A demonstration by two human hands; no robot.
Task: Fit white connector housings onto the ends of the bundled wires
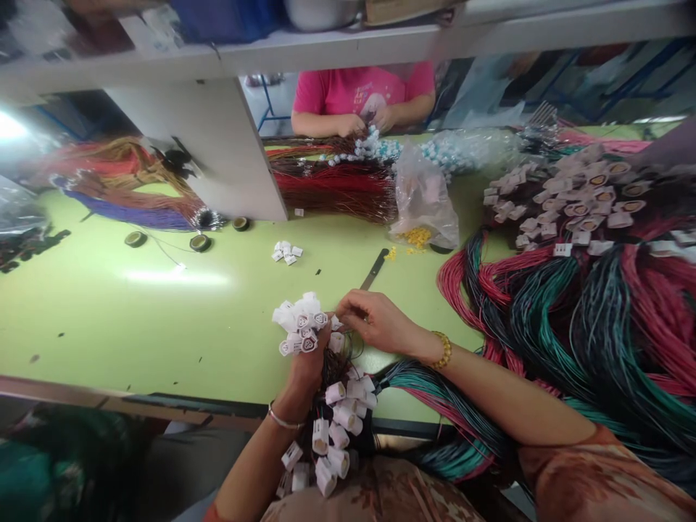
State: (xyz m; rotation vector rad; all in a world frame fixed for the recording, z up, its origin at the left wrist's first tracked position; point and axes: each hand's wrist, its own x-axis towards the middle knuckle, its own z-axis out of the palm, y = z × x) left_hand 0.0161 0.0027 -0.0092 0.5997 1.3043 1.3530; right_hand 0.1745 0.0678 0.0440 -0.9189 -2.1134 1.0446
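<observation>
My left hand [311, 366] is wrapped round a bunch of white plastic connectors [299, 319], whose open ends face up and toward me. Beside it, my right hand [373, 319] has its thumb and fingers pinched near one connector and thin dark wires at the bunch's right side; what exactly sits in the pinch is too small to make out. More white connectors [340, 417] on wires hang below my left wrist, over the table edge. A bundle of black, green and pink wires [435, 406] runs off to the right under my right forearm.
A knife-like blade [374, 270] lies beyond my right hand, near yellow bits [416, 237] and a clear bag [424, 196]. Loose white connectors [286, 252] and tape rolls [200, 243] lie on the green table [163, 312]. Wire heaps [570, 312] fill the right. A co-worker [364, 98] sits opposite.
</observation>
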